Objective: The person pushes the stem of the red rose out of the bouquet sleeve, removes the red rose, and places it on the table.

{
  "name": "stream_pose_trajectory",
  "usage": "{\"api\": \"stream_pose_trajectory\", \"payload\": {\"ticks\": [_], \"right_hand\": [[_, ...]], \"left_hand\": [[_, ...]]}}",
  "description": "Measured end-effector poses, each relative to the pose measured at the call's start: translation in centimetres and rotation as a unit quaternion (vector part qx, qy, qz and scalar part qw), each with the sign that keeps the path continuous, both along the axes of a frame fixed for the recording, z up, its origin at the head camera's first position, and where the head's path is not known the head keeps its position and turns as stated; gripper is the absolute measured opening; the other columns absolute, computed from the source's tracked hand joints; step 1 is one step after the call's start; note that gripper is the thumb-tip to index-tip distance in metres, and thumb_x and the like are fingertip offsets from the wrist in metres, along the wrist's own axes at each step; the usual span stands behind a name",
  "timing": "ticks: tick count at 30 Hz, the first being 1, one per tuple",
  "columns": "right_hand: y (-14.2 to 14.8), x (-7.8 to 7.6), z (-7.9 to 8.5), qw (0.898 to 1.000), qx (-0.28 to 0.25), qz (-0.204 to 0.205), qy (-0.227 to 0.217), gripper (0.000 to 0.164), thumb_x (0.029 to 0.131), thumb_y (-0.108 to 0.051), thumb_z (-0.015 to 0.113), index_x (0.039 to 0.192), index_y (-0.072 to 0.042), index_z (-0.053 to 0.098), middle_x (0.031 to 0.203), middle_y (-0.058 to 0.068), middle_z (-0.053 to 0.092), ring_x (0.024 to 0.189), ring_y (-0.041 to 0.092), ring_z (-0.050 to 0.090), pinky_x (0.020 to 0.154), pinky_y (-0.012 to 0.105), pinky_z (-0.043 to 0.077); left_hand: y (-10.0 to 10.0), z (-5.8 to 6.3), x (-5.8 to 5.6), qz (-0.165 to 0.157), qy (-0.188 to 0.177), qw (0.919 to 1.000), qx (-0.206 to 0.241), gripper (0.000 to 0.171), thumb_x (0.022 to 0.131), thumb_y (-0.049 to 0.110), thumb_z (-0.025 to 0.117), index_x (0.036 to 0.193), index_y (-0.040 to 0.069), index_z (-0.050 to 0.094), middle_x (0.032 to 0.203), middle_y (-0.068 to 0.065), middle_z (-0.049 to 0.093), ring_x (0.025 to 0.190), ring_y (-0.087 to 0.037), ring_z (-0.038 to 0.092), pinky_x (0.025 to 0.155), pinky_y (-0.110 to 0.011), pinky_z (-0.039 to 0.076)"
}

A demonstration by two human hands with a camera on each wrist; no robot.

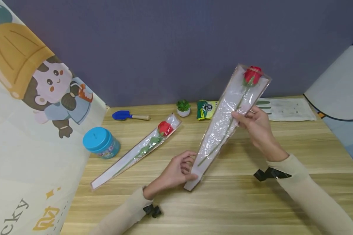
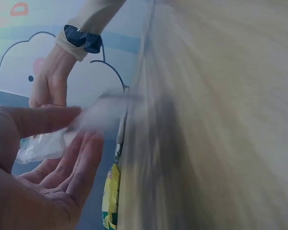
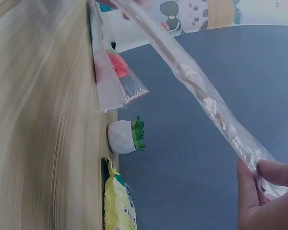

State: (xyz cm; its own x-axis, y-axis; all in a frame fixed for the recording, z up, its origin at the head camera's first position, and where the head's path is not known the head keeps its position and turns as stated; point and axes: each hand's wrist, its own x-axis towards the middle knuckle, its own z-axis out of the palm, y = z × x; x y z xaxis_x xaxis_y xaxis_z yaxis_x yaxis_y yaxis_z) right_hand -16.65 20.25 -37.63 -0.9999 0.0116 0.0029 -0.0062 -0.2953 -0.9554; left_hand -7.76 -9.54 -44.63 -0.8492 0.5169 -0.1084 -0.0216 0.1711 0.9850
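Note:
A red artificial-looking rose in a long clear sleeve with a white backing [image 1: 220,127] is held slanting above the table, bloom at the upper right. My right hand [image 1: 257,129] pinches its right edge below the bloom, thumb on the front. Down at the narrow end, my left hand [image 1: 177,169] grips the sleeve between thumb and fingers; the left wrist view shows this end blurred between them [image 2: 53,158]. Seen edge-on in the right wrist view, the sleeve [image 3: 201,91] runs up from the right hand. A second wrapped rose [image 1: 144,148] lies flat on the table to the left.
A blue-lidded tub [image 1: 101,143] stands at the left. Along the back are a blue hand trowel [image 1: 129,115], a small potted succulent [image 1: 183,108], a yellow-green packet [image 1: 205,109] partly behind the sleeve, and a pale flat pack [image 1: 291,109]. A dark grey panel [image 1: 170,49] rises behind.

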Motion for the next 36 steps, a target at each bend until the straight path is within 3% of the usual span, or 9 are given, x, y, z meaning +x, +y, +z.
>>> {"api": "stream_pose_trajectory", "payload": {"ticks": [4, 7, 10, 14, 19, 26, 36], "right_hand": [[-0.3, 0.1, -0.2, 1.000, 0.016, 0.002, -0.003, 0.032, 0.091, -0.002, 0.078, 0.119, -0.009, 0.063, 0.098, -0.006, 0.081, 0.084, 0.006, 0.076, 0.076, 0.021, 0.064], [-0.5, 0.2, -0.5, 1.000, 0.020, 0.005, -0.005, 0.032, 0.091, -0.003, 0.078, 0.119, -0.009, 0.062, 0.098, -0.006, 0.081, 0.085, 0.006, 0.076, 0.076, 0.021, 0.064], [-0.6, 0.3, -0.7, 1.000, 0.021, 0.006, -0.003, 0.032, 0.092, -0.003, 0.077, 0.119, -0.010, 0.062, 0.099, -0.006, 0.081, 0.086, 0.006, 0.076, 0.077, 0.022, 0.064], [-0.7, 0.4, -0.8, 1.000, 0.019, 0.008, 0.000, 0.031, 0.092, -0.003, 0.077, 0.119, -0.009, 0.062, 0.099, -0.006, 0.081, 0.087, 0.006, 0.076, 0.077, 0.021, 0.064], [-0.7, 0.4, -0.7, 1.000, 0.025, 0.010, -0.002, 0.029, 0.092, -0.004, 0.077, 0.116, -0.006, 0.060, 0.096, -0.006, 0.080, 0.085, 0.006, 0.076, 0.076, 0.021, 0.064], [-0.8, 0.2, -0.6, 0.999, 0.029, 0.013, -0.003, 0.029, 0.092, -0.004, 0.078, 0.115, -0.006, 0.060, 0.096, -0.006, 0.080, 0.083, 0.006, 0.076, 0.075, 0.020, 0.064], [-1.0, 0.3, -1.0, 0.999, 0.046, 0.023, -0.006, 0.032, 0.093, -0.006, 0.077, 0.120, -0.009, 0.061, 0.097, -0.007, 0.080, 0.084, 0.006, 0.075, 0.075, 0.020, 0.064]], "left_hand": [[0.5, 0.3, -0.5, 0.008, 0.002, 0.9999, 0.006, 0.066, 0.083, -0.009, 0.078, 0.142, -0.002, 0.052, 0.097, -0.004, 0.056, 0.074, -0.006, 0.043, 0.060, -0.010, 0.037], [0.9, 0.4, -0.9, 0.026, 0.022, 0.9994, -0.011, 0.058, 0.087, -0.001, 0.078, 0.140, -0.001, 0.056, 0.103, -0.014, 0.068, 0.078, -0.005, 0.053, 0.063, -0.012, 0.046], [1.1, 0.4, -1.2, 0.038, 0.029, 0.9987, -0.017, 0.052, 0.088, 0.002, 0.078, 0.136, -0.004, 0.059, 0.105, -0.024, 0.071, 0.081, -0.005, 0.059, 0.069, -0.013, 0.053], [1.3, 0.4, -1.4, 0.047, 0.018, 0.9986, -0.013, 0.051, 0.086, -0.001, 0.079, 0.133, -0.005, 0.061, 0.104, -0.025, 0.072, 0.082, -0.005, 0.062, 0.072, -0.014, 0.057], [1.4, 0.5, -1.5, 0.035, 0.022, 0.9991, -0.011, 0.054, 0.086, -0.003, 0.078, 0.136, -0.004, 0.059, 0.100, -0.026, 0.072, 0.076, -0.005, 0.060, 0.066, -0.014, 0.054], [1.5, 0.8, -1.8, 0.022, 0.032, 0.9990, -0.022, 0.057, 0.086, -0.003, 0.077, 0.139, -0.002, 0.056, 0.111, -0.026, 0.074, 0.087, -0.007, 0.066, 0.079, -0.019, 0.061], [1.6, 0.7, -1.8, 0.003, 0.025, 0.9995, -0.020, 0.057, 0.085, -0.006, 0.075, 0.138, 0.003, 0.056, 0.116, -0.023, 0.074, 0.090, -0.011, 0.069, 0.082, -0.024, 0.062]]}}
